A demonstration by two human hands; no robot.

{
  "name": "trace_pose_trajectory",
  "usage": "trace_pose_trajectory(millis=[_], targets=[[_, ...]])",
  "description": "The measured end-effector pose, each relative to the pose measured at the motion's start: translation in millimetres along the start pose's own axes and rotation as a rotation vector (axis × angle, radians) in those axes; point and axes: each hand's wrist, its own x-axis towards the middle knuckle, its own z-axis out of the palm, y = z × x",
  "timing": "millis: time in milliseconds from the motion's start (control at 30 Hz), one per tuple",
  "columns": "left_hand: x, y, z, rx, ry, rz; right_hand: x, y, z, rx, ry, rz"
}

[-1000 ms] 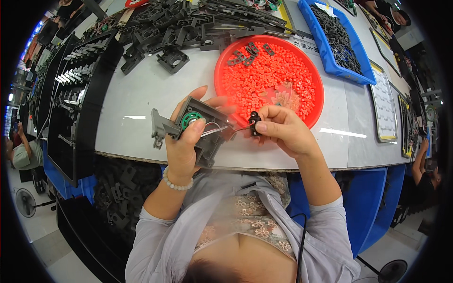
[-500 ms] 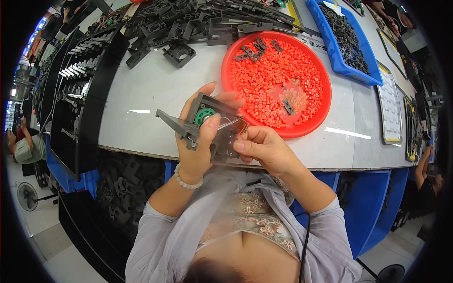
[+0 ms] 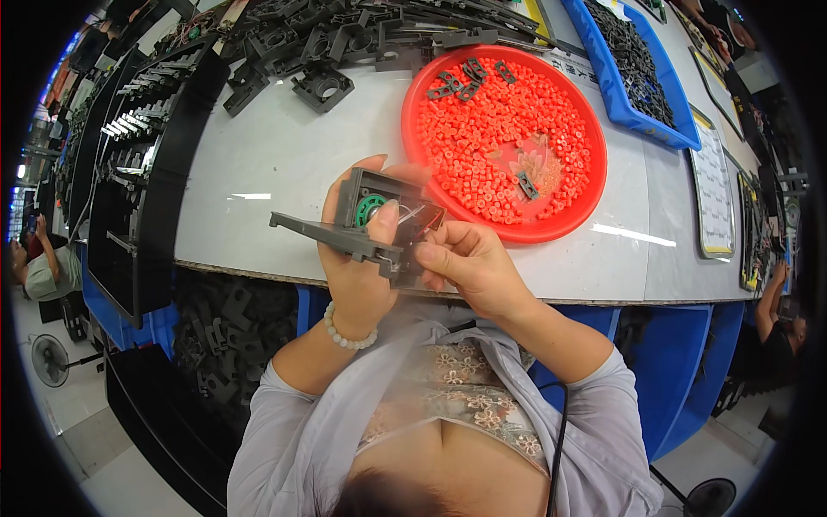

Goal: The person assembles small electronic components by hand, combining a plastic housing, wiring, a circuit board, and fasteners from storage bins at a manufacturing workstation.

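Above the table's near edge, my left hand (image 3: 357,276) is wrapped round a dark grey plastic housing (image 3: 351,242) with a long flat arm sticking out to the left. A green ring-shaped part (image 3: 370,210) sits inside the housing, and my left thumb presses beside it. Thin pale wires run from there toward the right side. My right hand (image 3: 472,263) pinches at the housing's right edge, by a small reddish piece (image 3: 438,220). Its fingertips hide exactly what they grip. Beyond the hands stands a round red tray (image 3: 594,194) full of small red plastic pieces, with several dark clips lying on them.
Grey plastic housings (image 3: 323,89) are heaped at the table's back. A blue bin (image 3: 689,136) of dark small parts stands far right. At the left is a black tray (image 3: 185,129) with rows of metal-tipped parts. Below the table edge sit blue bins (image 3: 663,370).
The housing has tilted in my left hand, so its long arm now lies flatter and reaches farther left. Both hands have shifted slightly left, the right one still pinching at the housing's right edge.
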Motion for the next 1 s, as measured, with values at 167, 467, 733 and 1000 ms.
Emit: trace_pose_trajectory(millis=[167,467,733,1000], targets=[[-5.0,4.3,3.5,-0.044,0.055,-0.042,3.1,6.6,-1.9,-0.021,-0.056,-0.081],[-8.8,1.8,1.2,0.087,-0.057,-0.004,-2.1,10.5,-0.8,0.11,-0.143,-0.094],[-12.2,-7.2,-3.1,0.159,-0.001,0.003,0.7,21.1,-1.5,0.115,-0.127,-0.172],[-10.1,-6.1,-0.9,0.091,0.028,-0.001,2.8,13.7,-0.7,0.125,-0.15,-0.129]])
